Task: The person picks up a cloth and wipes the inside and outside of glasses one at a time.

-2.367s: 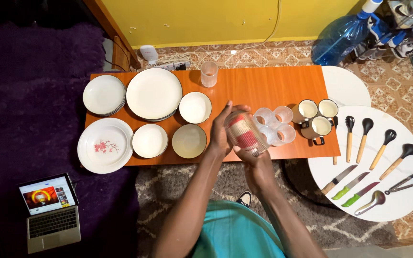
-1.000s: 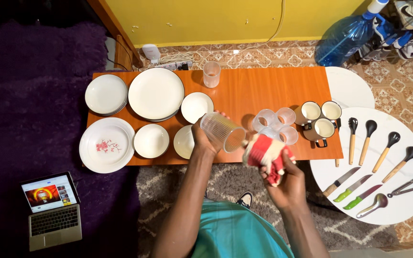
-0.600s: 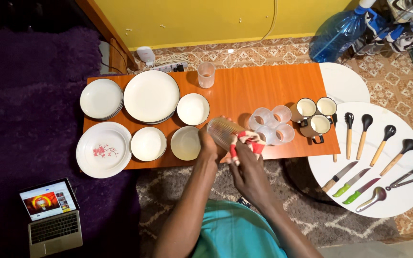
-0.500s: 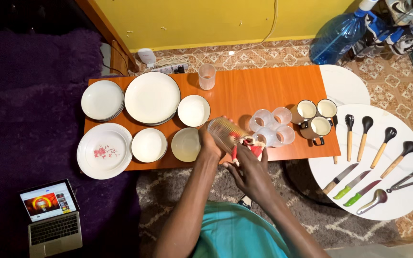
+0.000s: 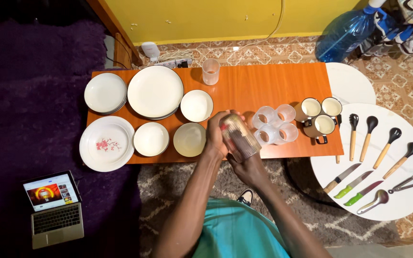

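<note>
I hold one clear ribbed plastic tumbler (image 5: 239, 137) tilted over the front edge of the orange worktop (image 5: 259, 86). My left hand (image 5: 216, 136) is wrapped around its side, and my right hand (image 5: 247, 167) is closed up against its lower end; something dark fills the inside, though I cannot tell what it is.

Just beside the tumbler to the right, four more clear tumblers (image 5: 276, 125) stand upright in a tight cluster, all empty. A fifth single tumbler (image 5: 211, 71) stands apart at the back edge of the worktop. Next to the cluster sit three enamel mugs (image 5: 320, 116), pale inside with dark rims and handles, touching one another.

To the left of my hands are three round bowls (image 5: 190, 140), cream-coloured and empty: two in the front row, one behind. Further left lie a large white plate (image 5: 155, 91), a smaller stack of white plates (image 5: 104, 93) and one white plate with a red flower pattern (image 5: 106, 144).

On the round white side table (image 5: 397, 200) to the right lie four black-headed utensils with wooden handles (image 5: 374, 138), three knives (image 5: 352, 184), a metal spoon (image 5: 372, 202) and one pair of tongs (image 5: 411, 181). An open laptop (image 5: 53, 208) rests on the purple rug (image 5: 25, 95), and a blue water bottle (image 5: 347, 31) lies on the tiled floor.
</note>
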